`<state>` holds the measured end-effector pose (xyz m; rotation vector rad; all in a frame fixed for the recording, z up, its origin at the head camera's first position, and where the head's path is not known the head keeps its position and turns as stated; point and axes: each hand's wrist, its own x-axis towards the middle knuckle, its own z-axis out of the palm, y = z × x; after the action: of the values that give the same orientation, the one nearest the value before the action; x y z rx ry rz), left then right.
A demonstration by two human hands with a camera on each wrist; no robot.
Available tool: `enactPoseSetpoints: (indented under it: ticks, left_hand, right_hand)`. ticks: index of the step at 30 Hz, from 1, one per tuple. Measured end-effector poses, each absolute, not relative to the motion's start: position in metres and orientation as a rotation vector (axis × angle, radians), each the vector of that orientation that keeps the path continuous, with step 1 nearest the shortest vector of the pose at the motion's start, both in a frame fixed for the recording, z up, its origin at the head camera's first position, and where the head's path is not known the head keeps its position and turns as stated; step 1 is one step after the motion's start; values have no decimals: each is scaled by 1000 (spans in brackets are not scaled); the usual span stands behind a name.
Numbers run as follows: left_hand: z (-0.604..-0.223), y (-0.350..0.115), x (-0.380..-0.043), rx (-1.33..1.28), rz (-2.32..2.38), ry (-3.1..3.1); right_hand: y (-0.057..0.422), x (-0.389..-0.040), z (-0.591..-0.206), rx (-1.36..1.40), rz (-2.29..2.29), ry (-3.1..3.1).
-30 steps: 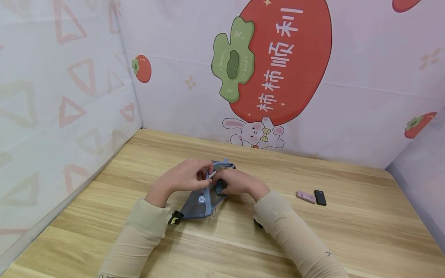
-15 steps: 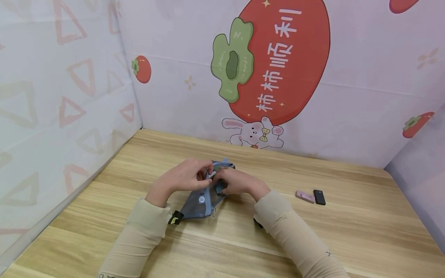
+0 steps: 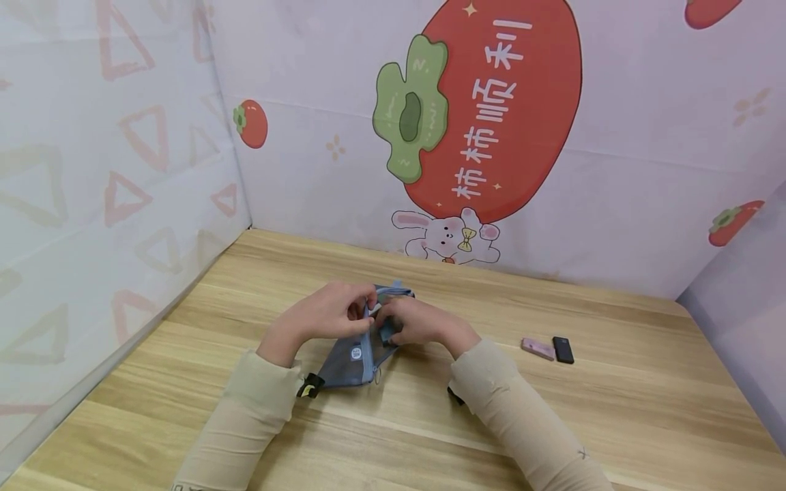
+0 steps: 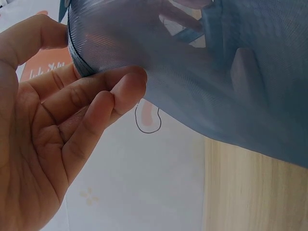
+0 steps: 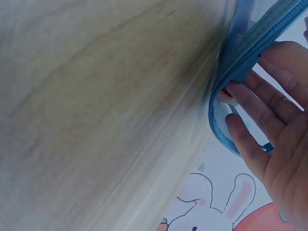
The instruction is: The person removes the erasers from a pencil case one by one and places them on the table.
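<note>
A blue mesh zipper pouch (image 3: 346,361) stands tilted on the table, its zipped mouth spread apart. My left hand (image 3: 331,310) pinches the mouth's edge between thumb and fingers; in the left wrist view that hand (image 4: 57,110) has the rim between its fingertips. From the other side my right hand (image 3: 420,320) reaches into the opening. Its fingertips are at a small blue thing (image 3: 387,332), seen also as a dark blue piece (image 5: 246,71) between the fingers in the right wrist view. Through the mesh a pale oblong shape (image 4: 245,77) shows inside the pouch.
To the right on the wooden table (image 3: 626,409) lie a small pink flat block (image 3: 537,348) and a small black one (image 3: 563,350), side by side. A printed cloth wall (image 3: 307,177) rises behind the table, and another (image 3: 123,273) runs along its left edge.
</note>
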<state>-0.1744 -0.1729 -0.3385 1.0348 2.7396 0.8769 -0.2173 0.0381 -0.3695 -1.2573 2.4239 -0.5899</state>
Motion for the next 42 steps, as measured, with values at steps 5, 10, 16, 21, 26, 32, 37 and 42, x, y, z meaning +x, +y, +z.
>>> enactPoseSetpoints:
  ticks: [5,10,16,21,26,32,37,42]
  left_hand:
    - [-339,-173,-174,1027,873,2734]
    - [-338,-172,-174,1028,876,2732]
    - [-337,-171,-174,1037,885,2726]
    - [-337,-171,-173,1059,890,2722]
    - [-336,-170,-173,1053,883,2717]
    - [-335,-170,-173,1054,888,2712]
    - [-337,-170,-174,1045,868,2721]
    - [-340,-170,-175,1046,853,2727]
  right_hand:
    - [38,-215,-367,-1250,-622,2410]
    - [39,-213,-365,-1243,-621,2414]
    - [40,-213,-366,-1237,-626,2430]
    - [42,-212,-366,-1228,-630,2440]
    - [44,-212,-366,-1216,-631,2451]
    - [46,-210,-363,-1200,-630,2464]
    - [48,-206,-359,-1190,-636,2467]
    - [50,-203,-356,-1190,-640,2477]
